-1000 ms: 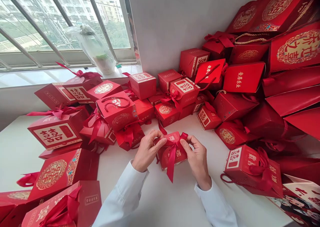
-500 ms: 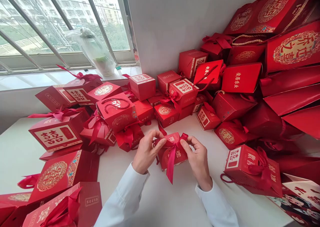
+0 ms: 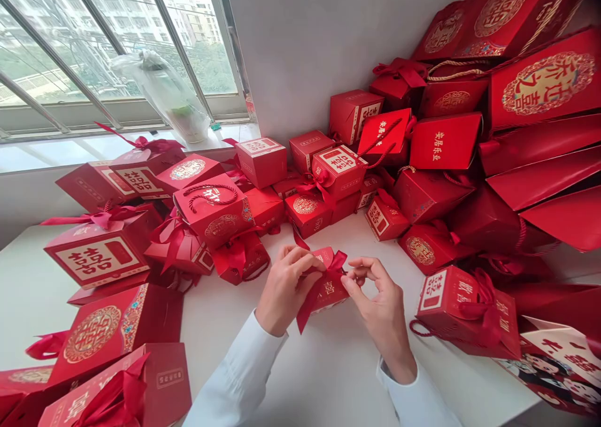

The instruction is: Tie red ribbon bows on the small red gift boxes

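Observation:
A small red gift box point(image 3: 331, 294) with pale lettering rests on the white table between my hands. On top of it is a dark red ribbon point(image 3: 337, 262), knotted, with one tail hanging down the near left side. My left hand point(image 3: 291, 287) is at the box's left, thumb and fingers pinched on the ribbon. At the right side my right hand point(image 3: 381, 308) has thumb and index finger pinched together near the ribbon's edge; what lies between those fingertips is too small to make out.
Red gift boxes point(image 3: 96, 255) stand stacked at the left, and more lie behind point(image 3: 339, 164). Large red bags and boxes point(image 3: 544, 89) pile up at the right. A plastic-wrapped item point(image 3: 181, 111) sits on the windowsill beside a barred window.
My left hand has moved right across the box, onto the ribbon. My right hand has shifted slightly right and down. The ribbon tail now slants to the left. The view has shifted slightly.

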The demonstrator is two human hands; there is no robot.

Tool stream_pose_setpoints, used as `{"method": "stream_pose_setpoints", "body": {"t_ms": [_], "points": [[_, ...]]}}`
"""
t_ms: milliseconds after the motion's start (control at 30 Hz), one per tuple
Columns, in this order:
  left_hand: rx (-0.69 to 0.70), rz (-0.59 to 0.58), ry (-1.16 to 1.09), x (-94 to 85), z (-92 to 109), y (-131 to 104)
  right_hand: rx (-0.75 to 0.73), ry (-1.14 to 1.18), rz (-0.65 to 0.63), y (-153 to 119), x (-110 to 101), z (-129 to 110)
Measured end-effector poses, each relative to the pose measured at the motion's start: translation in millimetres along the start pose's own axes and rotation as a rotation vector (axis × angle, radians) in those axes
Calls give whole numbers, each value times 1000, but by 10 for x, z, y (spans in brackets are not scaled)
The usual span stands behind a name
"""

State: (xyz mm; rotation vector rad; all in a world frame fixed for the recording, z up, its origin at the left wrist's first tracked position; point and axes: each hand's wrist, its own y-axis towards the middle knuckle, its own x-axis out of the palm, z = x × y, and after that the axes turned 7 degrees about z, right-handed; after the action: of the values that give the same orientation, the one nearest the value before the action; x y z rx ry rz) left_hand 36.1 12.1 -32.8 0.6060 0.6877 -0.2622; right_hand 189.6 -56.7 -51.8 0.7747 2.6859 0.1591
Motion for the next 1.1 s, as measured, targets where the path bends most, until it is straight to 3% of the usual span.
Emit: {"method": "stream_pose_setpoints", "body": {"t_ms": [267, 400, 500, 600, 700, 767, 867, 967, 1100], "points": [[-97, -40, 19, -140, -72, 18, -74, -183, -112, -71, -30, -26], [-236, 0, -66, -260, -230, 0, -91, -205, -76, 25, -110, -4], [-330, -126, -91, -362, -316, -27, -49, -140, -44, 156, -140, 79], [-310, -297, -82, -457, -314, -45, 22, -33, -122, 273, -103, 185], [-260, -328, -121, -507, -274, -53, 39, 21, -164, 317, -50, 226], [-250, -314, -125, -510, -267, -57, -61, -40, -122, 311, -40, 191], [-248, -331, -117, -500, -296, -65, -334, -220, -96, 296, -67, 69], [-249, -367, -137, -504, -329, -75, -559, -366, -219, 313, -100, -61], [-199, -376, -199, -500, -325, -93, -676, -466, -372, 365, -91, -158]]}}
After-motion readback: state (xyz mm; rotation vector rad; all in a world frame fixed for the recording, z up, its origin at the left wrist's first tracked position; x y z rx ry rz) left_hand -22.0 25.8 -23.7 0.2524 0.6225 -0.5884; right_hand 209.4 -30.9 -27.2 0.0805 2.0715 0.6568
